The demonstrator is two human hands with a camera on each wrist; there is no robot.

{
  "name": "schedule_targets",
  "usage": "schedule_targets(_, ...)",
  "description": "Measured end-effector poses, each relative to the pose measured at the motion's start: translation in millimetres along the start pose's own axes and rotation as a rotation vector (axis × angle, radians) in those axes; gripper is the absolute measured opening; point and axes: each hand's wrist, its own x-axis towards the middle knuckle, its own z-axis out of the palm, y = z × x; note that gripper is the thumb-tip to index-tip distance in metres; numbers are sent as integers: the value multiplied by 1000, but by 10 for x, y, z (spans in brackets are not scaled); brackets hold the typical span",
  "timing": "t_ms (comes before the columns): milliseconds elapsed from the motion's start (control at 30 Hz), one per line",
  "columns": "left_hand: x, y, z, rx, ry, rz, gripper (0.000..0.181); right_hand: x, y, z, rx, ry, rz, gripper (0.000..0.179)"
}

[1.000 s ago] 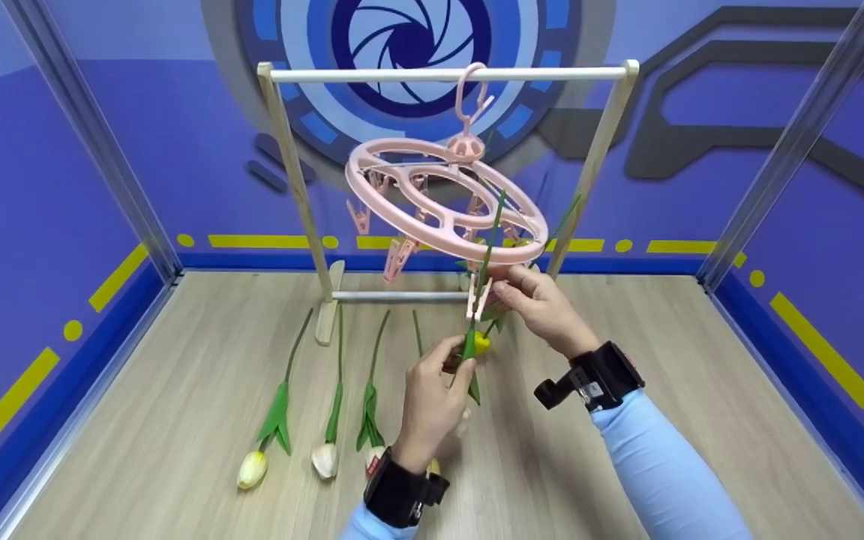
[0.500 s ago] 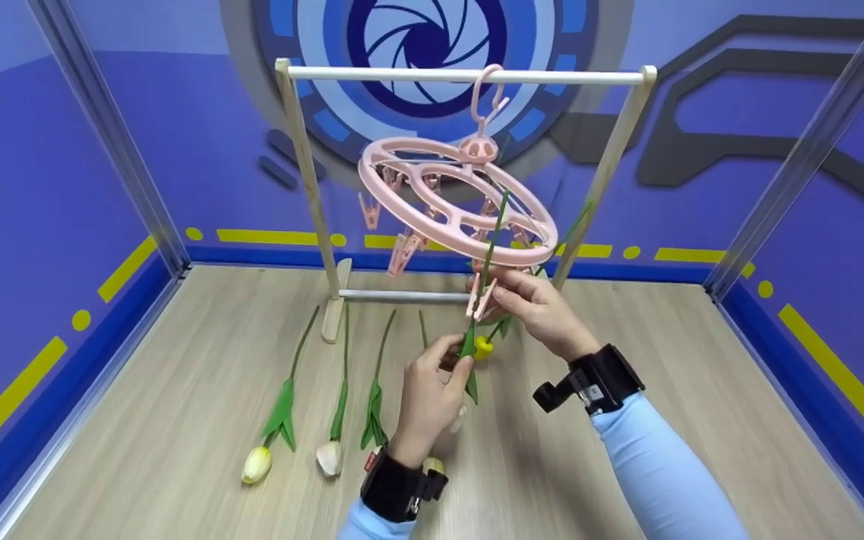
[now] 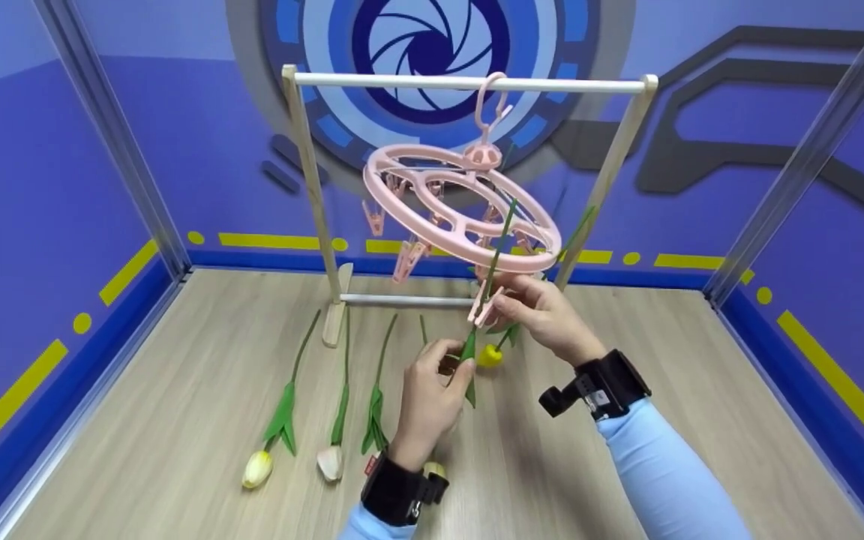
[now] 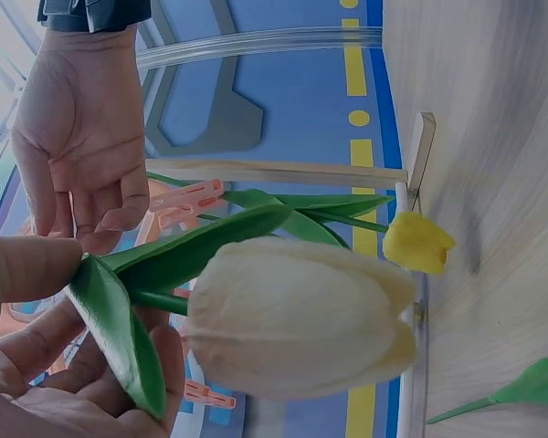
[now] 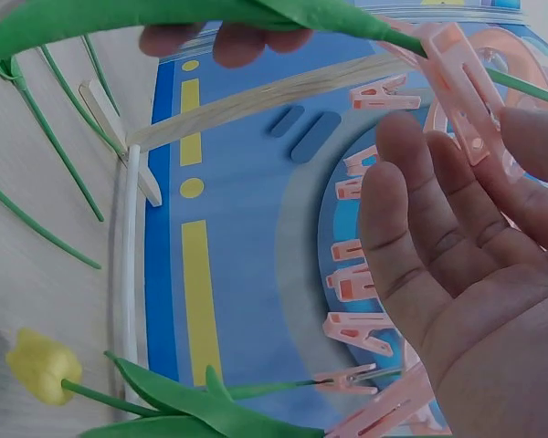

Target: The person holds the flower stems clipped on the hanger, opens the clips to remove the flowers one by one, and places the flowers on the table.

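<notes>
My left hand (image 3: 433, 394) holds a cream tulip (image 4: 301, 315) by its green leaves and stem, the bloom pointing down. The stem runs up through a pink clothespin (image 3: 486, 304) below a round pink clip hanger (image 3: 462, 232). My right hand (image 3: 552, 319) pinches this clothespin between thumb and fingers; in the right wrist view the stem lies at the clothespin's jaws (image 5: 457, 78). Beside it, a yellow tulip (image 3: 490, 355) hangs bloom down from another clip. In the head view my left hand hides the cream bloom.
The hanger hooks over the white bar (image 3: 402, 81) of a wooden rack (image 3: 308, 165) and tilts down to the right. On the tabletop (image 3: 177, 420) lie several tulips, among them a pale yellow one (image 3: 257, 469) and a white one (image 3: 330, 463). Other clothespins (image 3: 408, 261) dangle from the hanger.
The head view has shifted slightly. The pinched clothespin leans more to the right, and the yellow tulip shows a little farther right of my left hand. Both hands keep their holds.
</notes>
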Motion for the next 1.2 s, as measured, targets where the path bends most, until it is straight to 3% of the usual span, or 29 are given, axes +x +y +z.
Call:
schedule_targets(267,-3,-1,7,42,38,7,11,-33,-9,-27,-58,39,3,31)
schedule_targets(1200,-23,-24,13,28,17,25,10,-74,-28,-45,-98,80,42,22)
